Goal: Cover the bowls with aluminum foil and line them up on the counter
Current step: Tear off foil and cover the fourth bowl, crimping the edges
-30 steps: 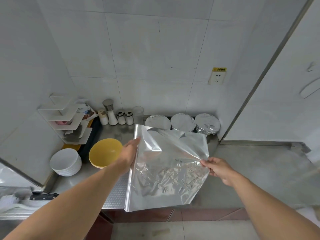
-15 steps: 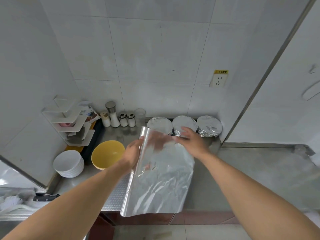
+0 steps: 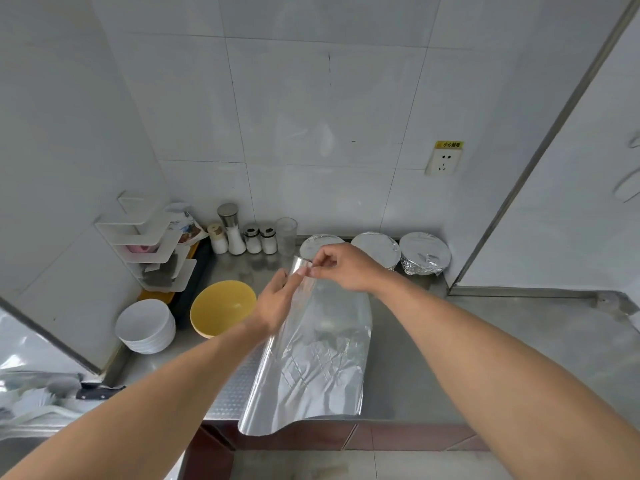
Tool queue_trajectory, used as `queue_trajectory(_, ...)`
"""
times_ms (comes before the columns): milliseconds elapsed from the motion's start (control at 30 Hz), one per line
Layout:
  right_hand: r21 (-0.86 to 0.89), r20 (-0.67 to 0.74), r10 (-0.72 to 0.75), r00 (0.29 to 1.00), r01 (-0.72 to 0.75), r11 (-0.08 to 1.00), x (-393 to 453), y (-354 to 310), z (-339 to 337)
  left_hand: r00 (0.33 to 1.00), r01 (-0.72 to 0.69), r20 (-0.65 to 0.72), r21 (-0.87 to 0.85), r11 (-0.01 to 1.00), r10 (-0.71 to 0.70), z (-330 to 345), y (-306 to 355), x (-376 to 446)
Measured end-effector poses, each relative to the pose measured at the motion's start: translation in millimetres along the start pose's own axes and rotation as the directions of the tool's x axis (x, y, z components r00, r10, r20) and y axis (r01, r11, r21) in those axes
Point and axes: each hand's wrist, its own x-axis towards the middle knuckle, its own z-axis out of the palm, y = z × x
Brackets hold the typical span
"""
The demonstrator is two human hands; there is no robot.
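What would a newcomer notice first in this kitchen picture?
First, the big foil sheet hanging over the front edge of the steel counter, with the left hand and right hand pinching its top corner. Next, the yellow bowl left of it, and three foil-covered bowls along the back wall.

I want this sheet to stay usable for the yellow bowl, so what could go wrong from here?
1. The foil sheet hangs past the counter front edge; it could slide off or crease if a grip slips.
2. The right hand pinches only the top corner and the left hand holds the side, so pulling apart may tear the thin foil.
3. The yellow bowl sits right beside the left hand; a sideways move could knock it.
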Motion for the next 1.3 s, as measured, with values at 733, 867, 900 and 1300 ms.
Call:
queue_trajectory(733, -0.081, -0.14, -0.093, 0.986, 0.082, 0.993, -17, -10, -2, 0.997, 0.018, -0.073, -0.065, 0.998, -0.022, 20, 22, -9)
queue_trajectory(867, -0.099, -0.138, -0.111, 0.984, 0.098, 0.99, -21, -10, -2, 0.997, 0.019, -0.067, -0.067, 0.998, -0.023, 21, 21, -9)
queue_trajectory(900, -0.102, -0.141, -0.112, 0.984, 0.098, 0.99, -21, -11, -2, 0.998, 0.016, -0.066, -0.069, 0.998, -0.021, 21, 22, -10)
queue_trajectory(1300, -0.074, -0.186, -0.102, 0.977, 0.089, 0.993, -25, -15, 7, 0.994, 0.085, -0.049, -0.154, 0.984, -0.094, 21, 26, -13)
